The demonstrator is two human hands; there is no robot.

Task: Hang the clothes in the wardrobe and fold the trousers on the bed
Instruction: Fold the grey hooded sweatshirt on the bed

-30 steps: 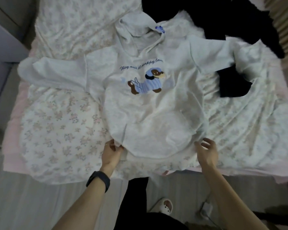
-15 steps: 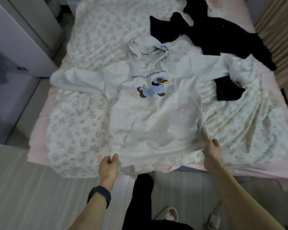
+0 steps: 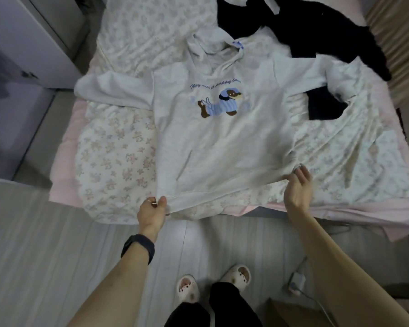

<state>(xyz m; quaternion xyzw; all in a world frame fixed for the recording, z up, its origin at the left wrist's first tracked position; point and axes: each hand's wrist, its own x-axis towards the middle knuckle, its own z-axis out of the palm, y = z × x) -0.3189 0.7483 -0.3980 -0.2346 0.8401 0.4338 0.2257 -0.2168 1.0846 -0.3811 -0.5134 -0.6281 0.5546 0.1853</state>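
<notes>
1. The pale grey hoodie (image 3: 222, 142) lies front-up and spread flat on the bed (image 3: 118, 161), with its hood (image 3: 206, 43) toward the far side and its hem at the near edge, closest to you.
2. On its chest there is a picture of a brown dog in a blue striped top (image 3: 220, 103), under a line of dark script too small to read.
3. Both sleeves stretch out sideways. The one on your left lies across the floral cover, and the one on your right reaches to a dark garment (image 3: 324, 105).
4. Your left hand (image 3: 151, 212) pinches the hem's left corner between thumb and curled fingers, just past the bed's edge.
5. Your right hand (image 3: 296, 187) holds the hem's right corner, its fingers curled into the cloth, a little farther onto the bed than the left hand.
6. The hem runs fairly taut between your two hands.
7. You wear a ring (image 3: 149, 200) on a left finger and a dark wristband (image 3: 138, 247) on that wrist.
8. A heap of black clothes (image 3: 316, 36) lies on the far right of the bed, beyond the hoodie's shoulder.
9. Your feet stand in pale slippers (image 3: 187, 287) on the light plank floor (image 3: 45, 256), just in front of the bed.
10. A white cabinet (image 3: 21, 38) stands to the left of the bed.
</notes>
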